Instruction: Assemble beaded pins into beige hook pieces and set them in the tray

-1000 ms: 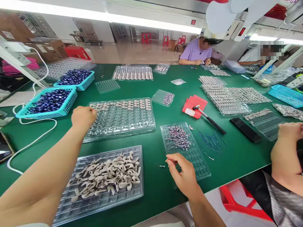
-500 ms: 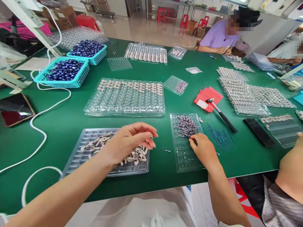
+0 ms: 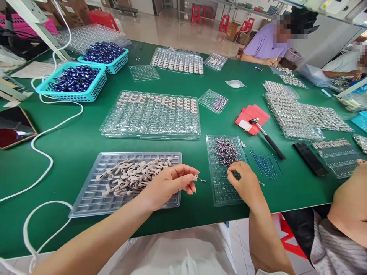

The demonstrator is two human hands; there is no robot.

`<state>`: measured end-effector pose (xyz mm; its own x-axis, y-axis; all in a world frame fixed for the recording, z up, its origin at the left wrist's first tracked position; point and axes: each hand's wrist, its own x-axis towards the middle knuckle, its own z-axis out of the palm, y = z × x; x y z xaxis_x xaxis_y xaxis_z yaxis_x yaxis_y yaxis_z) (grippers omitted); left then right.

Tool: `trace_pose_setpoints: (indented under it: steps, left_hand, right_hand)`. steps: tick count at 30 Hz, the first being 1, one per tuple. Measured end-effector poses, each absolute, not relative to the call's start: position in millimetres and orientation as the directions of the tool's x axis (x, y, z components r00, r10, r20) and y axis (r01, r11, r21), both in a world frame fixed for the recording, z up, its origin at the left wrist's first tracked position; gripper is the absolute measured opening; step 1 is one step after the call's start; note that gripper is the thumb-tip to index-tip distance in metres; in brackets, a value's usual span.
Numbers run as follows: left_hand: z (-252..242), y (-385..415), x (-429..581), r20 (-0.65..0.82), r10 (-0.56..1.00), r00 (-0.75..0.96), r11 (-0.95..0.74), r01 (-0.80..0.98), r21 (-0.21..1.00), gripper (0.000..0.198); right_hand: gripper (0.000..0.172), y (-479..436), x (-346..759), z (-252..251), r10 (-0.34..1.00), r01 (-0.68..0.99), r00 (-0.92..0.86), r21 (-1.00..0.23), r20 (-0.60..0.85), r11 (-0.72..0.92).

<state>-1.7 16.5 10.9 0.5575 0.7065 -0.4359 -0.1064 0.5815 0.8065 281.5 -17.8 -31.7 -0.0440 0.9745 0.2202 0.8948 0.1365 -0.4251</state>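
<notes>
My left hand [image 3: 174, 183] is closed in a pinch on a small pale piece [image 3: 195, 177], too small to name. Right beside its fingertips is a small component with thin wire leads [image 3: 203, 180]; whether they touch I cannot tell. Under and left of this hand, cream-coloured curved plastic shells [image 3: 134, 175] are heaped on a clear compartment tray [image 3: 88, 194]. My right hand [image 3: 243, 181] has thumb and forefinger pinched together at the lower edge of a pile of small wire-leaded components [image 3: 226, 151]. What those fingertips hold is hidden. That pile rests on a second clear tray [image 3: 218, 191].
A stack of clear trays [image 3: 149, 118] partly filled with round cream pieces stands ahead. Turquoise baskets [image 3: 94, 89] hold shiny dark-blue parts. To the right lie a hammer [image 3: 268, 139], red packets [image 3: 255, 114], blue strips [image 3: 262, 164] and a black phone [image 3: 309, 158]. A neighbour's arm [image 3: 349, 194] reaches in.
My left hand has moved right and slightly down, off the heap of shells to the component on the table. My right hand has barely shifted, still pinched at the pile.
</notes>
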Motion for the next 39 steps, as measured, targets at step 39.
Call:
trace_pose_setpoints:
  steps: [39]
  left_hand:
    - [9.8,9.9,-9.5,-0.371,0.824,0.428,0.266,0.286,0.921,0.033]
  right_hand:
    - [0.034,-38.0,172.9,-17.1,0.787,0.633,-0.223,-0.529,0.575,0.566]
